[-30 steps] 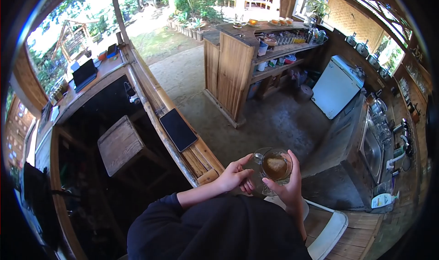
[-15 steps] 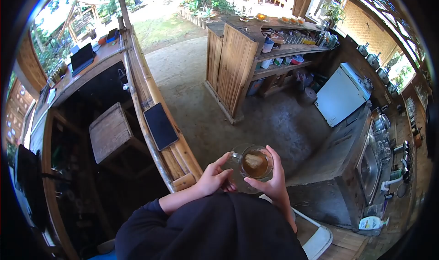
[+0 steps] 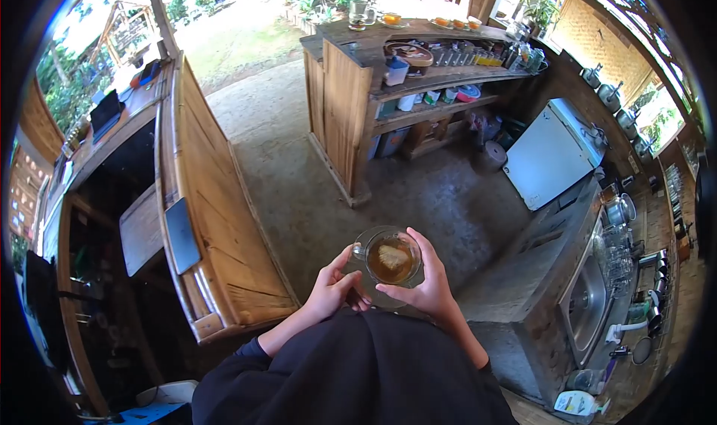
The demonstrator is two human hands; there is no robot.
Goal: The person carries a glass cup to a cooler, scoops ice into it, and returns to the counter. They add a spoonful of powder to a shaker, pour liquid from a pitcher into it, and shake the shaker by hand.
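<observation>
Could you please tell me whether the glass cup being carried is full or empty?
Nearly full: the glass cup holds amber liquid close to its rim, with a pale piece floating, and sits upright between both hands.

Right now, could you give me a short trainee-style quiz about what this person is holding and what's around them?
1. True or false: both hands are on the glass cup.
2. What sits in the brown drink: A) a tea bag, B) a spoon, C) a straw?
3. Which hand's fingers wrap the cup's rim side nearest the steel sink?

Key: 1. True: left hand and right hand both touch it. 2. A. 3. The right.
</observation>
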